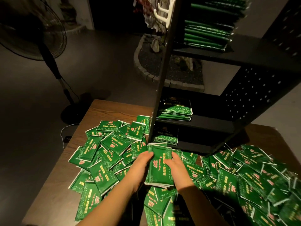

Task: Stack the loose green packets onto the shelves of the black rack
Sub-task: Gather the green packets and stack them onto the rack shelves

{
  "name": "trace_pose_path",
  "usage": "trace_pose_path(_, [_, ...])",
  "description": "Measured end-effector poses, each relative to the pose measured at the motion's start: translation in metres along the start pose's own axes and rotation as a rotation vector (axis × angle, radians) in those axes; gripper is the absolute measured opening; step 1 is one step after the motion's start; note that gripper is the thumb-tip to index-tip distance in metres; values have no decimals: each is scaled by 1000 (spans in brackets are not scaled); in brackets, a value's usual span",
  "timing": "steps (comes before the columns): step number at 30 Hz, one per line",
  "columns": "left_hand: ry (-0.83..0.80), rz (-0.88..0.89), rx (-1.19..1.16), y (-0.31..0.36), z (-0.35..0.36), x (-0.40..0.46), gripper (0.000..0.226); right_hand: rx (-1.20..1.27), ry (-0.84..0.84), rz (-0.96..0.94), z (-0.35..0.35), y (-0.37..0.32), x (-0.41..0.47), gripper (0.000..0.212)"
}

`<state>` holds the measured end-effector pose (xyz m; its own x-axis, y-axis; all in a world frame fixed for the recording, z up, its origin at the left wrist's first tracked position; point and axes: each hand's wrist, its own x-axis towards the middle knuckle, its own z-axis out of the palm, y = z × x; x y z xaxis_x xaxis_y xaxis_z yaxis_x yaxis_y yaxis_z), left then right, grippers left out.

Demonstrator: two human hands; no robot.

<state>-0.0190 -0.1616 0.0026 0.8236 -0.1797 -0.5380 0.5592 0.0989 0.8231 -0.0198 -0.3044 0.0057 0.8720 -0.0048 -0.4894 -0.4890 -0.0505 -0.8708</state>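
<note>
While much of the tabletop [104,110] lies under loose packets [104,154], the task looks well short of finished. Starting at 9 o'clock, a thick scatter of them lies overlapping at all angles on the left half of the wood, reaching up to the rack's front post.

At centre, toward 6 o'clock, the person holds a small stack [158,170] squared up between both hands, just in front of the rack's foot. Her left hand [143,162] grips the stack's left edge with fingers curled round it; her right hand [175,163] clamps the right edge, fingers laid over the top packet. By the look of it, this bundle is being evened before it goes onto a shelf.

Behind the hands, at 12 o'clock, the rack [254,98] already carries some work: a low pile [166,139] on the bottom shelf, another pile [175,111] on the shelf above, and a tall pile [210,26] higher up at 1 o'clock. Each of the lower shelves appears to have room left.

Over at 3 to 4 o'clock, a second heap [254,176] covers the right side of the tabletop, so a large share remains to be gathered.
</note>
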Motion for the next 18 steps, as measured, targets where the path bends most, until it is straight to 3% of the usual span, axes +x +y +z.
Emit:
trace_pose_path(2, [30, 21, 122, 2, 6, 2, 21, 54, -43, -4, 6, -4, -5, 61])
trace_pose_path(4, [108, 56, 95, 1, 11, 2, 19, 94, -39, 2, 11, -9, -10, 58])
trace_pose_path(8, [230, 22, -401, 6, 16, 2, 24, 276, 81, -6, 10, -15, -8, 41])
trace_pose_path(10, [284, -6, -605, 7, 16, 5, 43, 370, 80, -13, 9, -18, -11, 40])
trace_pose_path(12, [283, -49, -769, 8, 20, 11, 80, 451, 46, -10, 15, -20, -16, 52])
trace_pose_path(13, [288, -52, -839, 11, 22, 11, 88, 486, 31, -7, 22, -24, -21, 63])
trace_pose_path(15, [306, -8, -927, 30, 32, -1, 64, 528, 69, -25, 31, -29, -24, 83])
trace_pose_path(17, [270, 41, -968, 44, 40, -6, 33, 509, 114, -76, 33, -38, -23, 55])
trace_pose_path(18, [249, 72, -995, 52, 43, -10, 27, 489, 135, -119, 29, -44, -23, 39])
